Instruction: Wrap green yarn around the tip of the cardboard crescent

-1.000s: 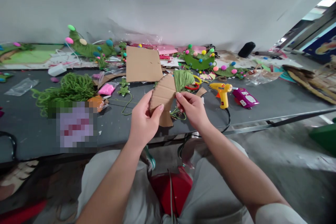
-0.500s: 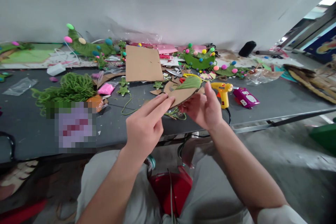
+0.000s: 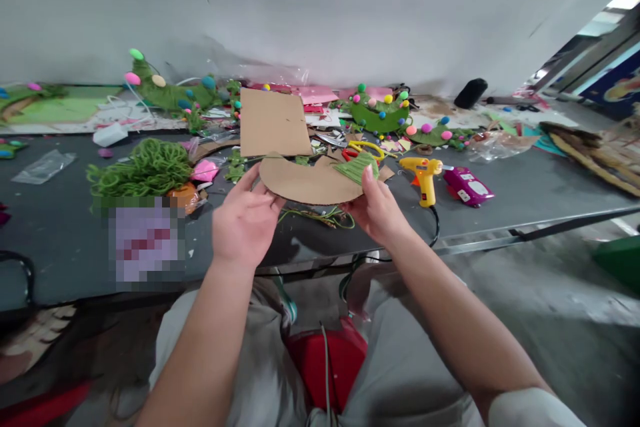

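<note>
A crescent-shaped piece of cardboard is held up in front of me, above the front of the table. Green yarn is wrapped round its right end. My right hand grips that wrapped end, thumb on top and fingers underneath. At the left end, my left hand holds the bare cardboard with its palm turned up; some fingertips are hidden behind the piece. Below the crescent lie loose strands of green yarn. Scissors with yellow and red handles lie just behind it.
A yellow glue gun stands right of my right hand, by a purple box. At left lies a heap of green yarn. Behind are a cardboard sheet and a green crescent with coloured pompoms.
My left hand has gone from lying over the cardboard to holding its left end from below. The crescent has turned and now shows its broad face, with the wrapped end at right.
</note>
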Tool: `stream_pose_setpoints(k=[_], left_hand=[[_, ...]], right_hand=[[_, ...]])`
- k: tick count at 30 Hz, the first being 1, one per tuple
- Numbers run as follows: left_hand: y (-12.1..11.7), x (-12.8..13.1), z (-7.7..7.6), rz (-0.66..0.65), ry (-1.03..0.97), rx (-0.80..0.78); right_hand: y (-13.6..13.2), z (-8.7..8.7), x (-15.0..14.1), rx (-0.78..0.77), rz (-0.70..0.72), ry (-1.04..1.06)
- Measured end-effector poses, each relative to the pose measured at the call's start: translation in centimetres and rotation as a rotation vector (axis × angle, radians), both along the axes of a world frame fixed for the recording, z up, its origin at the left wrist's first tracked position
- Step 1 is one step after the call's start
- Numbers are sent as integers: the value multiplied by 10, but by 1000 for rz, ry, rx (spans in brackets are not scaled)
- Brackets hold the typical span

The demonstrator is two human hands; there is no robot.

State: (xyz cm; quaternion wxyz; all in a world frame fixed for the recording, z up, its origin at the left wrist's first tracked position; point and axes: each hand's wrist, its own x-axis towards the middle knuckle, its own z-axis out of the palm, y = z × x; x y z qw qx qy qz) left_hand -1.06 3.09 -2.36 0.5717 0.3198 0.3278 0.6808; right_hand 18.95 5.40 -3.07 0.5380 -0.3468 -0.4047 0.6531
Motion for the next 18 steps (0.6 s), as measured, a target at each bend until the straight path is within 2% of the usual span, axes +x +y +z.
stream_pose_setpoints(k=[3,9,11,14,16,18], left_hand=[[3,-9,4,45,-95,-51],[12,-18,1,93,-74,-143],[15,-21,-2,120,17,-190],[14,-28,-6,147,392,-230],[8,-32,-5,44,619,-259],[1,-32,-2,-194,654,-242]], right_hand=[[3,2,2,-52,10,10],[9,8,10,-234,-7,-50],[10,9,12,-274,30,-58],[9,10,12,-267,73,-39],[9,11,9,-220,61,-16],[8,11,6,-192,12,14]])
